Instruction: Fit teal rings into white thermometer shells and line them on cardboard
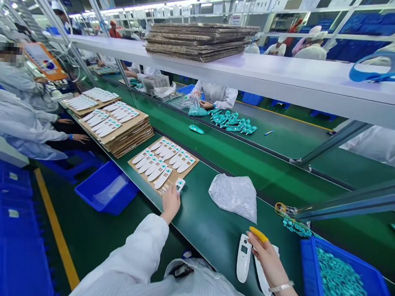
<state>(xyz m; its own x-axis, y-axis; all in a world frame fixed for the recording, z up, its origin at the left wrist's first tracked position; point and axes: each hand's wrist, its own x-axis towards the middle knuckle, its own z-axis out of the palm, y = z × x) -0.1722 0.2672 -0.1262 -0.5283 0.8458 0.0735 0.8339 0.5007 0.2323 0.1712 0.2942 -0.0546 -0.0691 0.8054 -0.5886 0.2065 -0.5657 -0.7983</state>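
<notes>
Nearest me, two white housings [244, 258] lie at the belt's [213, 225] near edge; my right hand [267, 255], open, yellow cot on one fingertip, rests fingers on the right-hand one. My left hand [170, 203] pinches a small white part [180, 184] beside the cardboard tray [163, 163]. Between both hands: a plastic bag [234, 196]. Blue bin [343, 282] of teal rings, right.

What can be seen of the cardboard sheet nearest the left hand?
The cardboard sheet is brown, flat and rectangular, lying skewed at the near edge of the green belt. About ten white elongated casings with teal ends lie on it in two rows. The left hand places another white piece at its near corner.
</notes>
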